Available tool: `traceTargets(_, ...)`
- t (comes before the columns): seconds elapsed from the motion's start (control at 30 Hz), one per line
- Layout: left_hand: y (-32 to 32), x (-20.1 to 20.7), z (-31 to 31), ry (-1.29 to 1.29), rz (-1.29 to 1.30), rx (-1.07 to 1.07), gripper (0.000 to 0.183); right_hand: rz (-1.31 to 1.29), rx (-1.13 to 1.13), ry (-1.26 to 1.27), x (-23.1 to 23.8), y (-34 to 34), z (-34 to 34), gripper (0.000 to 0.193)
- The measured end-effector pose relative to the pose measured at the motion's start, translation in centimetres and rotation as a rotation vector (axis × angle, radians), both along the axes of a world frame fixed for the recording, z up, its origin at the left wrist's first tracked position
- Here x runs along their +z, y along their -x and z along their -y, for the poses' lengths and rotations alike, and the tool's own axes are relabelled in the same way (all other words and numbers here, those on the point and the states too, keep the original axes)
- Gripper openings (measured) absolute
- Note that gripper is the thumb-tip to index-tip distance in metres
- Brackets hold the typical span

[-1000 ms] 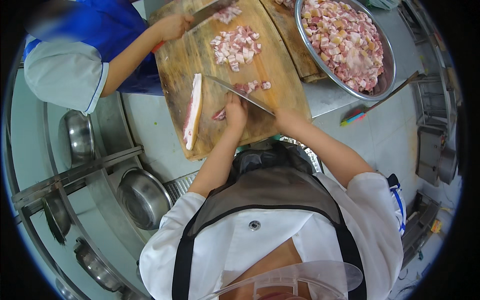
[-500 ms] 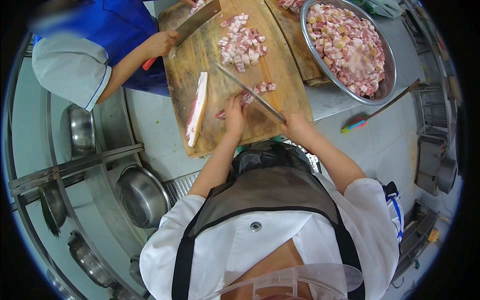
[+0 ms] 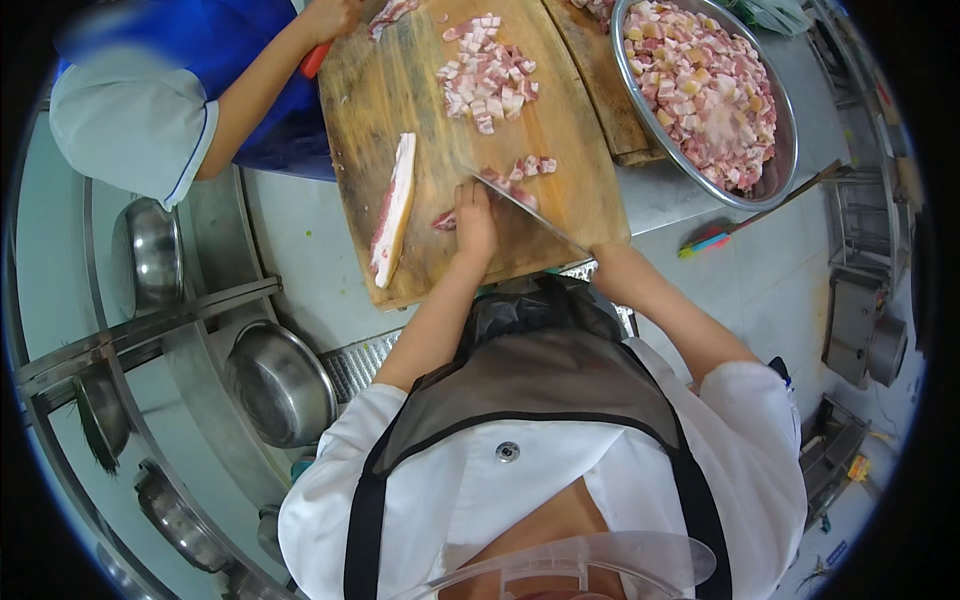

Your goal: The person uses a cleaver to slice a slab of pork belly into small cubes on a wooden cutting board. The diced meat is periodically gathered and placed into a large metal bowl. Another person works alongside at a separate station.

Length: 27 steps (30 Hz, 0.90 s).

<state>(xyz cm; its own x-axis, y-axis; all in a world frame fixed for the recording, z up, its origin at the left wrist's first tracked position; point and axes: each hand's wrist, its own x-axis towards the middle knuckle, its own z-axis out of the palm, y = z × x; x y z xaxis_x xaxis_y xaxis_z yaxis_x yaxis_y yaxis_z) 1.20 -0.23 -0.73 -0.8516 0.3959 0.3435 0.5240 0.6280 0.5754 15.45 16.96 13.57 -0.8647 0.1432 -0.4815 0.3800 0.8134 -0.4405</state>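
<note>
I have the right hand (image 3: 622, 274) at the near right edge of the cutting board (image 3: 350, 100), its grip wrapped closed around the handle of a knife (image 3: 545, 222) whose blade slants away toward the far left. My left hand (image 3: 475, 222) rests just left of the blade, fingers down on a short strip of meat (image 3: 443, 220); one end shows left of the fingers. How tightly that grip pinches the strip, I cannot tell. A few cut pieces (image 3: 536, 165) lie just past the blade on its far side. Farther left I see a long slab of meat (image 3: 394, 212), well apart from both hands, and beyond the cut pieces a loose heap of cubes (image 3: 490, 78). At the far left, a co-worker's hand (image 3: 335, 15) holds a red handle (image 3: 313, 60). Far right, a metal basin (image 3: 775, 176) piled with diced meat (image 3: 700, 90) sits on the metal desk (image 3: 650, 197).
</note>
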Motion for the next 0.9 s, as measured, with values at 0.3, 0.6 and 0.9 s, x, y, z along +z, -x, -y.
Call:
traceTargets(0.3, -1.5, 1.2, 1.8, 0.019, 0.058, -0.134, 0.034, -0.073, 0.067, 0.075, -3.3, 7.0, -0.3, 0.026)
traceTargets(0.6, 0.1, 2.3, -0.9, -0.063, 0.120, 0.020, 0.044, -0.099, -0.259, 0.278, -0.7, 4.8, -1.3, 0.024)
traceTargets(0.9, -0.8, 3.0, 0.2, 0.098, -0.063, -0.026, 0.040, -0.265, -0.130, 0.190, -0.6, 1.9, -0.6, 0.022)
